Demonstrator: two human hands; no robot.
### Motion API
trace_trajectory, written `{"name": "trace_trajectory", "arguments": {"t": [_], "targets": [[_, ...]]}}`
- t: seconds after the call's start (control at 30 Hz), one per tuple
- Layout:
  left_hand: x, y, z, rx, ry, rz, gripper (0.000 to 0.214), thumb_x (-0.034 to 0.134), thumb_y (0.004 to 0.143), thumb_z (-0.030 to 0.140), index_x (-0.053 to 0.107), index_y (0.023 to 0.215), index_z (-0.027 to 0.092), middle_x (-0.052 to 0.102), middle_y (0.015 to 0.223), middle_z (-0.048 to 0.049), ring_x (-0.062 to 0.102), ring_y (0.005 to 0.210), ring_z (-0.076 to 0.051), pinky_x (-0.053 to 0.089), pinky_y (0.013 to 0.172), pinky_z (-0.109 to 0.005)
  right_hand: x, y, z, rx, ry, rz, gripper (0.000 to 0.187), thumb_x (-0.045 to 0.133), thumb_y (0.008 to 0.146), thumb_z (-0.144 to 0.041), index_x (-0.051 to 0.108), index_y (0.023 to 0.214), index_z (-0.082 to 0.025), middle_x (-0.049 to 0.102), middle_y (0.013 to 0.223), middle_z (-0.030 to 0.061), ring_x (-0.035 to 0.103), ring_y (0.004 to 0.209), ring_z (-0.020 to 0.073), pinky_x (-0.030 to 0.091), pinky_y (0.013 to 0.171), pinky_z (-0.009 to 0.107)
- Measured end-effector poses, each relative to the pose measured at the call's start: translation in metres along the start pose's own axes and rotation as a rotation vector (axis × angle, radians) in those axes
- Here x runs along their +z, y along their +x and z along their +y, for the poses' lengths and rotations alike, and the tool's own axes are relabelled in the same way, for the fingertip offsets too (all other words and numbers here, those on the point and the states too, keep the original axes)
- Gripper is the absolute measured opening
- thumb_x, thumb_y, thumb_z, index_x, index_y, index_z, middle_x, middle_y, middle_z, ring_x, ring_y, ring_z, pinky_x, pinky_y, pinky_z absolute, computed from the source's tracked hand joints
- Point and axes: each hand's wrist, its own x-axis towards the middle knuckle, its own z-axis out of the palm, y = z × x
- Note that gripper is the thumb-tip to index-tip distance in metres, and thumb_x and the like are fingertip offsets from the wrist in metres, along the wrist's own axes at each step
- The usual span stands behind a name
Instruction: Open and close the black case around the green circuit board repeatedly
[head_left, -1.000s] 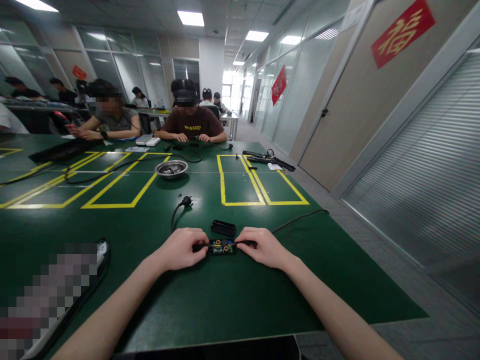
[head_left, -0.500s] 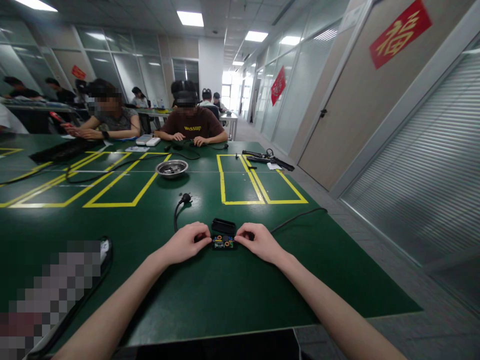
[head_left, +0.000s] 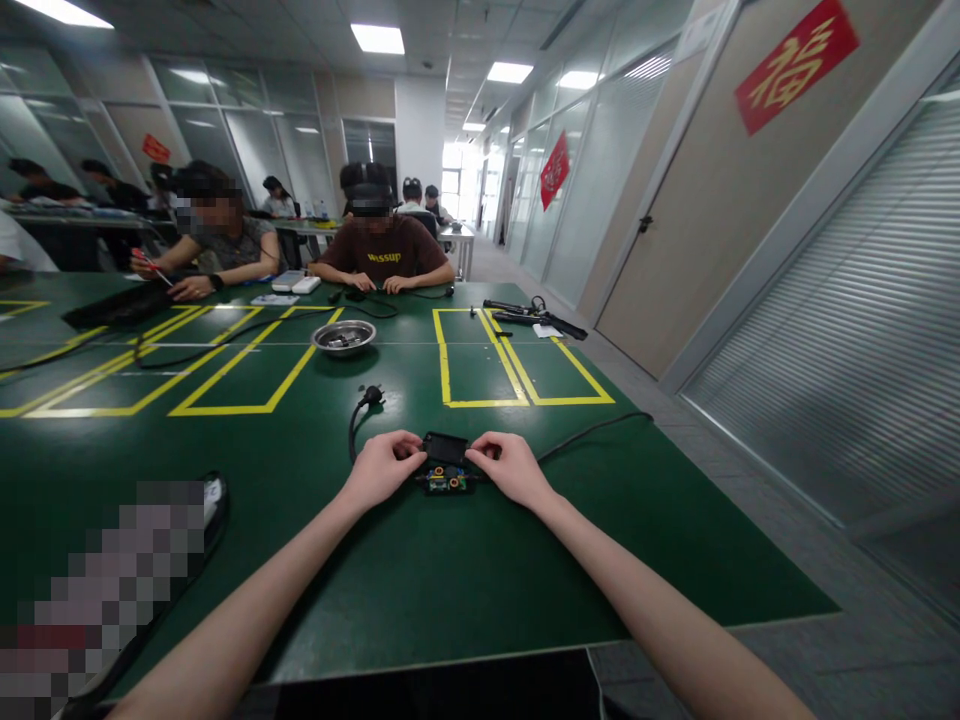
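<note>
A small open black box with a circuit board (head_left: 446, 483) inside lies on the green table (head_left: 465, 580) in front of me. Just behind it sits its black cover (head_left: 445, 447). My left hand (head_left: 382, 468) and my right hand (head_left: 511, 468) have curled fingers pinching the cover's left and right ends. A black cable runs from the left of the box to a plug (head_left: 373, 397). Another black cable (head_left: 592, 430) runs off to the right.
A metal bowl (head_left: 343, 337) stands mid-table among yellow tape rectangles (head_left: 480, 403). Black tools (head_left: 525, 318) lie at the far right. Two people (head_left: 382, 250) sit working across the table, others behind them. A black-rimmed object (head_left: 214, 505) lies at my left. The table's right edge borders a corridor.
Both hands left the ends of the open box and moved forward to the black cover behind it. The box stayed on the table.
</note>
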Motion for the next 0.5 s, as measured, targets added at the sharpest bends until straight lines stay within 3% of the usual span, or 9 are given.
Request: {"name": "trace_trajectory", "arguments": {"t": [0.2, 0.5], "targets": [[-0.006, 0.000, 0.002, -0.060, -0.213, -0.035, 0.022, 0.068, 0.075, 0.036, 0.070, 0.083, 0.015, 0.075, 0.080, -0.0046, 0.069, 0.077, -0.021, 0.052, 0.072, -0.032, -0.002, 0.001, 0.000, 0.027, 0.266, 0.025, 0.017, 0.070, 0.079, -0.033, 0.072, 0.076, -0.017, 0.070, 0.071, 0.0027, 0.059, 0.064, 0.0166, 0.047, 0.062, 0.029], [-0.011, -0.003, 0.003, -0.047, -0.261, -0.085, 0.024, 0.070, 0.073, 0.037, 0.068, 0.082, 0.016, 0.072, 0.075, -0.0029, 0.066, 0.072, -0.018, 0.050, 0.067, -0.029, -0.008, -0.006, -0.005, -0.012, 0.269, -0.001, 0.017, 0.068, 0.080, -0.034, 0.071, 0.078, -0.017, 0.069, 0.072, 0.0021, 0.058, 0.067, 0.0164, 0.047, 0.064, 0.029]]}}
